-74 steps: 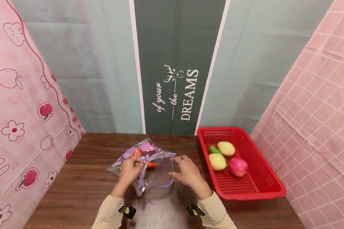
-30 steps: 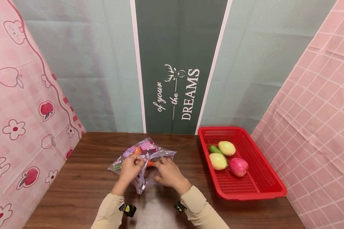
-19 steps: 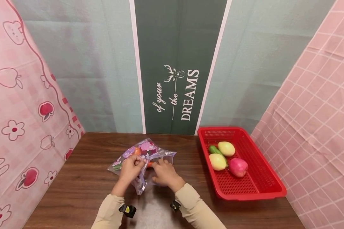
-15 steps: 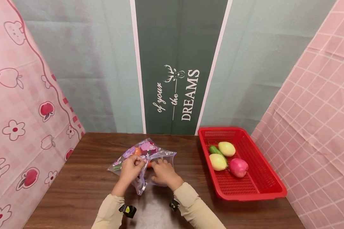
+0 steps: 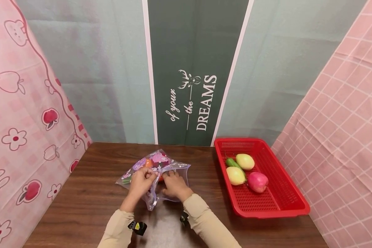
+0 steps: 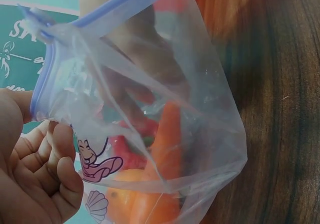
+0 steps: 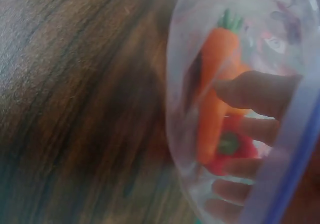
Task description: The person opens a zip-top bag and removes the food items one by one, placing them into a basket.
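Note:
A clear zip bag with purple prints lies on the table. My left hand pinches the edge of its opening between thumb and fingers. My right hand is inside the bag's mouth. In the right wrist view its thumb touches a carrot with a green top, and its spread fingers reach over a red vegetable with a green stem, apparently a bell pepper. A round orange item lies deeper in the bag. Something dark magenta is partly hidden behind the prints.
A red plastic basket stands on the right of the wooden table. In it are two pale yellow fruits, a green cucumber-like vegetable and a pink-red fruit. Patterned cloths hang behind and at both sides.
My right hand has moved left from the rim of the bag's opening into the bag, over the carrot. My left hand keeps its pinch on the edge. The basket is unchanged.

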The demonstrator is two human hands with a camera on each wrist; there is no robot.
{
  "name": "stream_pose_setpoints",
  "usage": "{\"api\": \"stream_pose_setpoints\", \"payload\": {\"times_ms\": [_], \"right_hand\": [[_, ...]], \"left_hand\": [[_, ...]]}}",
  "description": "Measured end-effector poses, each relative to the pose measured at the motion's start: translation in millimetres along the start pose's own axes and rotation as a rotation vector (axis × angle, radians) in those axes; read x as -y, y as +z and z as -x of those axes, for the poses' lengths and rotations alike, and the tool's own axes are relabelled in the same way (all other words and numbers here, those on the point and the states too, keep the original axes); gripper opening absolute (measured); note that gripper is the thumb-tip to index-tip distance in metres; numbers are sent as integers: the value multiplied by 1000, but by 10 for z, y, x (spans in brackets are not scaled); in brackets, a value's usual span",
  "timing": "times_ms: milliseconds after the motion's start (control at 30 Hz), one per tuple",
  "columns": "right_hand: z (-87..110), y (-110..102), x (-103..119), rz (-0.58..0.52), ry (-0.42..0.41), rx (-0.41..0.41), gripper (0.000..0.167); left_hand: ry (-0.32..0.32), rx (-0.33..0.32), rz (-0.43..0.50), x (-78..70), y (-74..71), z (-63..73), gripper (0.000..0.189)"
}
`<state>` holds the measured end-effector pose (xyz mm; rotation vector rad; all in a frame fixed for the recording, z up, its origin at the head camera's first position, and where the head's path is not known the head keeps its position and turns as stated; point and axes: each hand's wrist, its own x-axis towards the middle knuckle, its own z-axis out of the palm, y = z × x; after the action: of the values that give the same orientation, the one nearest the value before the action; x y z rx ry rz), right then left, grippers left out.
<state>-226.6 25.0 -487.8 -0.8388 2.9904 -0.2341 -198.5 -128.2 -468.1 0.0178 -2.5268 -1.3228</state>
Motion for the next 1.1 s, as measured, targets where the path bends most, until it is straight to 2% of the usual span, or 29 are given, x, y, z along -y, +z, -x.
{"api": "stream_pose_setpoints", "payload": {"times_ms": [233, 467, 700, 867, 1100], "right_hand": [[-67, 100, -9, -17, 28, 3, 62], [-137, 183, -52, -30, 36, 20, 60], [-150, 219, -39, -7, 47, 15, 51], [-152, 241, -27, -2, 38, -7, 36], [-142, 276, -48, -87, -81, -55, 14]], "left_hand": [[-1, 2, 11, 2, 1, -7, 15], [12, -10, -3, -6, 1, -8, 15], [16, -13, 3, -27, 11, -7, 15], [16, -16, 3, -42, 8, 0, 16], [27, -31, 4, -18, 22, 11, 16]]}}
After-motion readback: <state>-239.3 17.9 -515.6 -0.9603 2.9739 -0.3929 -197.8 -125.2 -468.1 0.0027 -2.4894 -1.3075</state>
